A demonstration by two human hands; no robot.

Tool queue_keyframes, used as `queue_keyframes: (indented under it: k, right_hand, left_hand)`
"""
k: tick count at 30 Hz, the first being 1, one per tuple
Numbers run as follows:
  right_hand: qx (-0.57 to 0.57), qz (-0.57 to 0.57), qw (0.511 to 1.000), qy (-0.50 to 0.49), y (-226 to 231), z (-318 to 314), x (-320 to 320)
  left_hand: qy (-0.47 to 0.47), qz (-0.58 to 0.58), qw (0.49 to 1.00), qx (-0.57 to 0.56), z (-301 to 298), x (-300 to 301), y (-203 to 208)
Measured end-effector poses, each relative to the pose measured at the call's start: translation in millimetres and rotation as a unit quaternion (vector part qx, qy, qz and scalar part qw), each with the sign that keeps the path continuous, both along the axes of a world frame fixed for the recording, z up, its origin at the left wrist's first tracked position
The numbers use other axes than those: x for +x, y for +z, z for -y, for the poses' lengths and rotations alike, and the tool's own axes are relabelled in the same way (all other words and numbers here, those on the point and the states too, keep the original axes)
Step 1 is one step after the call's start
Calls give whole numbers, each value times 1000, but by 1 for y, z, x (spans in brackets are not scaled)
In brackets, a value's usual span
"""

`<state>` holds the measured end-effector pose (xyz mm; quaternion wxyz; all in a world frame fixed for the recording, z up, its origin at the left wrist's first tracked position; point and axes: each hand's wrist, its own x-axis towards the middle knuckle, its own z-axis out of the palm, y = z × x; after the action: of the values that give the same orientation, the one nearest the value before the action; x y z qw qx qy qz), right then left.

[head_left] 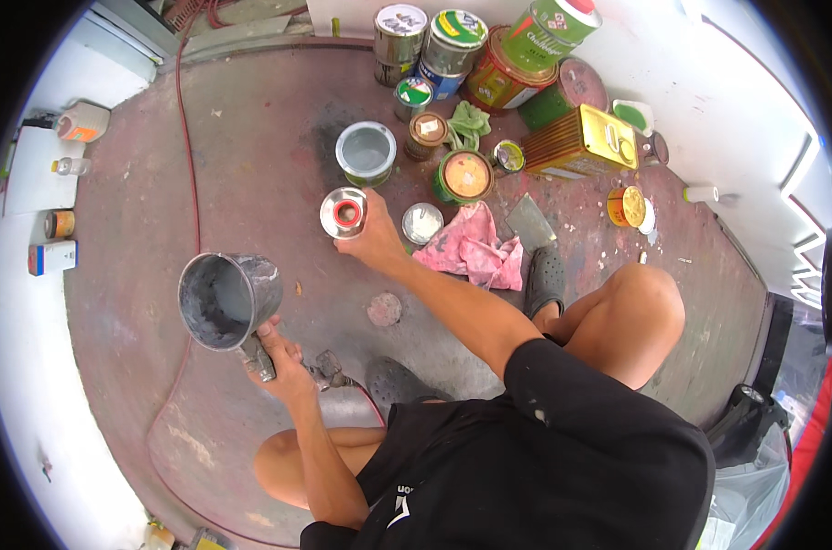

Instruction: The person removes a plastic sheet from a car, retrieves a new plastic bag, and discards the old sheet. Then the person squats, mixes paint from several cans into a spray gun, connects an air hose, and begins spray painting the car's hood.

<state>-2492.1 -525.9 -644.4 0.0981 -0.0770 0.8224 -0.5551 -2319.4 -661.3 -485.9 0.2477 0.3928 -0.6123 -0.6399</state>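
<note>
My left hand (286, 362) is closed around a paint-stained spray gun. Its wide grey cup (216, 302) stands open at the top, with grey residue inside. Part of the gun body (329, 368) shows beside my wrist, with a thin hose behind it. My right hand (372, 236) grips the side of a round metal can (332, 213), which has a red ring around its top opening. That can is over the floor, just in front of an open tin of grey paint (366, 151). What is inside the metal can is hard to make out.
Several paint tins (464, 176) and a yellow rectangular can (592, 142) stand along the far wall. A pink rag (476, 252) lies near my shoe (546, 280), beside a small white-topped tin (422, 223). A red hose (191, 165) crosses the floor at left.
</note>
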Motion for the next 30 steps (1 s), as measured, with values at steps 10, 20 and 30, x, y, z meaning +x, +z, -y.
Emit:
queue_keyframes:
  k: [10, 20, 30]
  right_hand:
    - [211, 3, 973, 97, -24, -53, 95]
    - [212, -64, 929, 297, -31, -89, 118]
    - [216, -89, 948, 218, 147, -158, 91]
  left_hand:
    - [-37, 62, 997, -25, -26, -8, -2]
    - [-48, 88, 991, -85, -47, 8, -41]
    - [-55, 2, 975, -217, -80, -39, 108]
